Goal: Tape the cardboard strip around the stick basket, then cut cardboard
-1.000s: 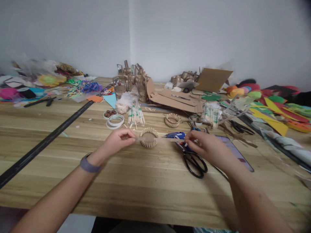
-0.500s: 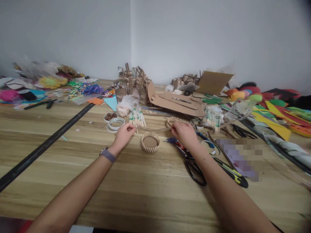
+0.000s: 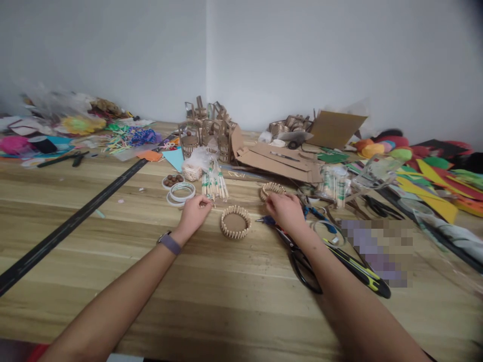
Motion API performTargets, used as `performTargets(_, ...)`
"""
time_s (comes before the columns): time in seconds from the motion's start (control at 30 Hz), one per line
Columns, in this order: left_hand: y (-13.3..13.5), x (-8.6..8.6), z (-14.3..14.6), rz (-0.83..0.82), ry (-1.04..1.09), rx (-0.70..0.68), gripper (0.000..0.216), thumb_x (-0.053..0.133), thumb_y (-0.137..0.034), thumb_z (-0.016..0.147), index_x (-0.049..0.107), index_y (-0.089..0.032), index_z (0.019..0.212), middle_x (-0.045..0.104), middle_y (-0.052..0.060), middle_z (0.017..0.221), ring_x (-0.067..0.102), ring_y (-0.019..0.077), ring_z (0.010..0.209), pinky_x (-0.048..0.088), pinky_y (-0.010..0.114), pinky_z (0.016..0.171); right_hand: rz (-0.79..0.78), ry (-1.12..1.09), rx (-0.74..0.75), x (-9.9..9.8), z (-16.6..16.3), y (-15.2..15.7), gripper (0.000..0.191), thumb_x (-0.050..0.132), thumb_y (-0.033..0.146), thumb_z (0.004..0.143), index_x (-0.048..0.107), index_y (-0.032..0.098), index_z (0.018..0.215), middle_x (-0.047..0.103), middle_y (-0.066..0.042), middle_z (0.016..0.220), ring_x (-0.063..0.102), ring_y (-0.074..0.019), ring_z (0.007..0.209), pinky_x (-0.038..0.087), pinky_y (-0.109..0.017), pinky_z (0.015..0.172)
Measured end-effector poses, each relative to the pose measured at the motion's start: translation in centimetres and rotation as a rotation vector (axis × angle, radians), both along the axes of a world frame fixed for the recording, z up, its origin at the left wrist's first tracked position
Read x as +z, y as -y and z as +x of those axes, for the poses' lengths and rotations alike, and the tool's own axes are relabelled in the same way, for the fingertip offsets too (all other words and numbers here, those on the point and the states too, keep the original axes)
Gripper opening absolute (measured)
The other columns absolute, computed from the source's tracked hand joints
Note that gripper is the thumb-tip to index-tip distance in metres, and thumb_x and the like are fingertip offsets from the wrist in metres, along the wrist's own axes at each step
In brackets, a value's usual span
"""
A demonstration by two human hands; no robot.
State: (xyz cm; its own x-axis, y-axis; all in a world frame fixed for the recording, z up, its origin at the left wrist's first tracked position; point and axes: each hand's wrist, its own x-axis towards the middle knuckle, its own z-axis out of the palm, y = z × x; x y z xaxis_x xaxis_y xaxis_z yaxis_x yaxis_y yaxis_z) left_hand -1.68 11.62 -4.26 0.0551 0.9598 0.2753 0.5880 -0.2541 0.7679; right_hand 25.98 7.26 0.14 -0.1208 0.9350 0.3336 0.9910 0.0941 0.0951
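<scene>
My left hand [image 3: 195, 213], with a watch on its wrist, has thumb and fingers pinched together near the table. What sits in the pinch is too small to make out; a tiny pale piece shows by the fingertips. Just right of it stands a round basket base [image 3: 236, 222], a cardboard disc ringed by short wooden sticks. My right hand [image 3: 286, 210] is closed, fingers curled down, in front of a second stick ring [image 3: 272, 190] that it partly covers. Whatever its fingers hold is hidden. Below it lie a blue-tipped tool [image 3: 267, 220] and black-handled scissors [image 3: 306, 271].
Tape rolls [image 3: 181, 191], a dish of brown beads [image 3: 173, 180] and bundled sticks [image 3: 215, 183] lie beyond my left hand. Finished small baskets [image 3: 206, 133] and folded cardboard [image 3: 277, 158] stand behind. A yellow-black utility knife [image 3: 358, 269] lies right. Coloured felt [image 3: 433, 186] fills the far right.
The whole view has shifted slightly, moving the table things a little right and down. My left hand's fingertips are slightly nearer the tiny pale piece. My right hand stays by the second ring.
</scene>
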Motion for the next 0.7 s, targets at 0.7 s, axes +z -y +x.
performTargets(0.7,3.0,0.2,-0.8,0.062,-0.154,-0.109,0.008,0.061,-0.015,0.076,0.063,-0.019,0.069,0.069,0.002,0.076,0.060,0.0199,0.080,0.044,0.032,0.080,-0.036,0.041,0.071,0.6,-0.3,4.7,0.017,0.047,0.020,0.089,0.062,0.019,0.081,0.073,-0.009,0.083,0.063,-0.0226,0.083,0.030,-0.038,0.096)
